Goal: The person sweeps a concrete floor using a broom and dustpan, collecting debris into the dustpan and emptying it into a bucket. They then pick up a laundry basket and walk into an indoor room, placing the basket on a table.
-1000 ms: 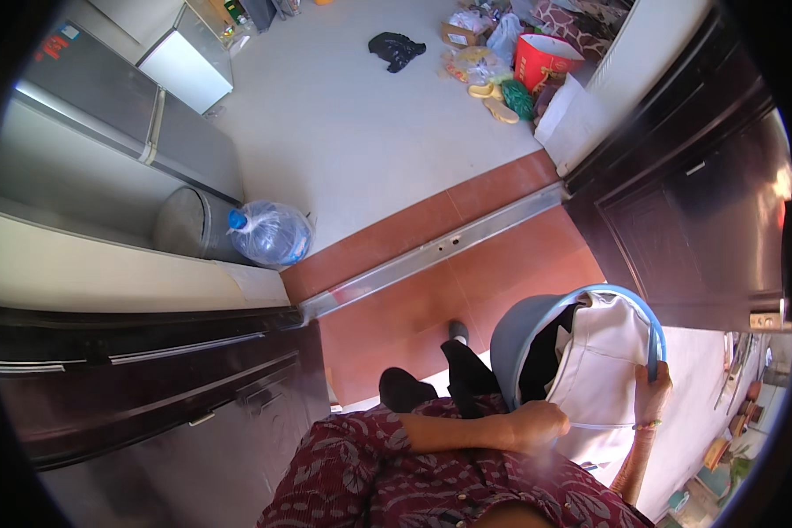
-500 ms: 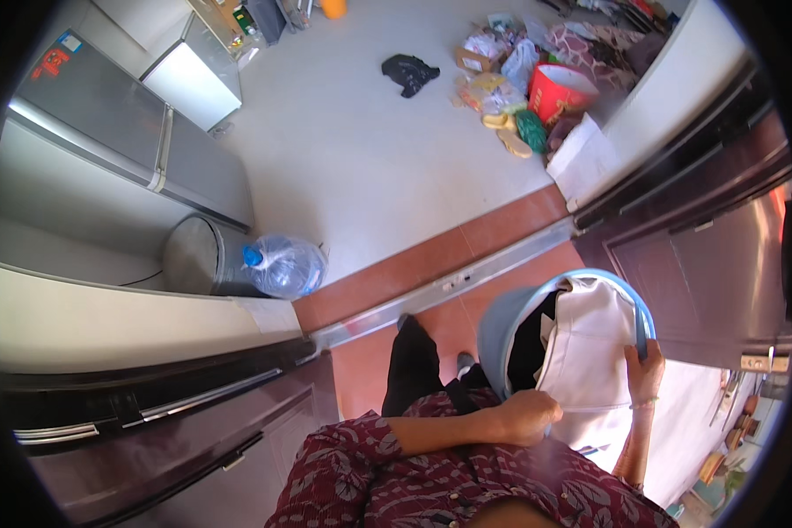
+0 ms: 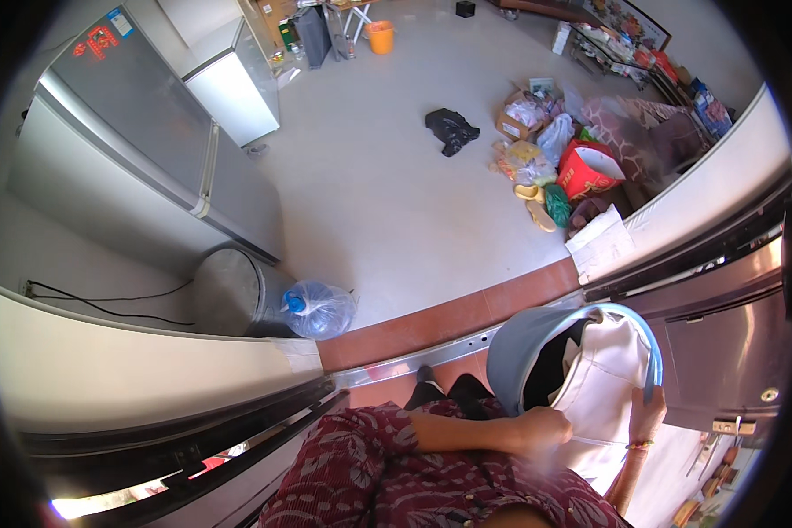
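A light-blue bucket (image 3: 512, 356) is tilted in front of me at the right. Pale pinkish-white cloth (image 3: 603, 378) fills it and hangs over its near side, with black cloth (image 3: 550, 361) deeper inside. My right hand (image 3: 648, 415) is closed around the right rim of the bucket. Across my body, my left hand (image 3: 546, 431) makes a fist at the near-left rim; its fingertips are hidden, but it appears to grip the bucket there.
A metal door sill (image 3: 414, 363) crosses the doorway by my feet. Beyond it stand a clear water jug (image 3: 321, 310), a grey drum (image 3: 229, 290) and a fridge (image 3: 141, 106). A black bag (image 3: 451, 130), yellow slippers (image 3: 537, 211) and a red bucket (image 3: 585, 172) lie farther in. Dark doors (image 3: 722, 352) flank me.
I have moved forward, closer to the sill, and more of the room's far side shows. The bucket stays in both hands and now reaches over the sill.
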The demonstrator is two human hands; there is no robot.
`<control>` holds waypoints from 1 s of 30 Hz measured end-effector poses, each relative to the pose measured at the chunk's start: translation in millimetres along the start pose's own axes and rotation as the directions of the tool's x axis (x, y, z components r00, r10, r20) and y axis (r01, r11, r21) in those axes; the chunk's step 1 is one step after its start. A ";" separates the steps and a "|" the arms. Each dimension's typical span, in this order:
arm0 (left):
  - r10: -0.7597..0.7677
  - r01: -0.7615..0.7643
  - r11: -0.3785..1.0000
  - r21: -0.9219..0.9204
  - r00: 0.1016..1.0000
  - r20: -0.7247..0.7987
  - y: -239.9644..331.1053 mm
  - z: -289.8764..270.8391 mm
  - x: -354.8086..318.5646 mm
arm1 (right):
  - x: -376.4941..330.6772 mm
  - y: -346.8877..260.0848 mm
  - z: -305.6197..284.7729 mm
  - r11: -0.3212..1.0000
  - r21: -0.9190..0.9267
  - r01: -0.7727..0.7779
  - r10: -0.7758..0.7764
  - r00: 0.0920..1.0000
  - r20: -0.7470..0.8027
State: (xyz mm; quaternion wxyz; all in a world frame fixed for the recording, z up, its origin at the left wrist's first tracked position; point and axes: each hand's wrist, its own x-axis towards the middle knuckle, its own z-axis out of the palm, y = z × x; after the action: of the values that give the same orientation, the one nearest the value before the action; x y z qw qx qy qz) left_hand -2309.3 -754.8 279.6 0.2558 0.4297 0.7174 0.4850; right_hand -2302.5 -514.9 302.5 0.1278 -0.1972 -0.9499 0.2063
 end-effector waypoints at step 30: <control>-0.099 0.107 0.992 0.068 0.990 -0.102 -145.1 -382.6 111.9 | 366.7 -203.3 181.6 0.990 0.037 0.136 -0.138 0.987 0.085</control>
State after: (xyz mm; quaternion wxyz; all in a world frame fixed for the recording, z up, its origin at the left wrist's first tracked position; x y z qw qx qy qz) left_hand -2718.6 -863.4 304.8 0.2292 0.3768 0.7675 0.4652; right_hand -2753.0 -590.3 291.5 0.1030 -0.1203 -0.9626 0.2200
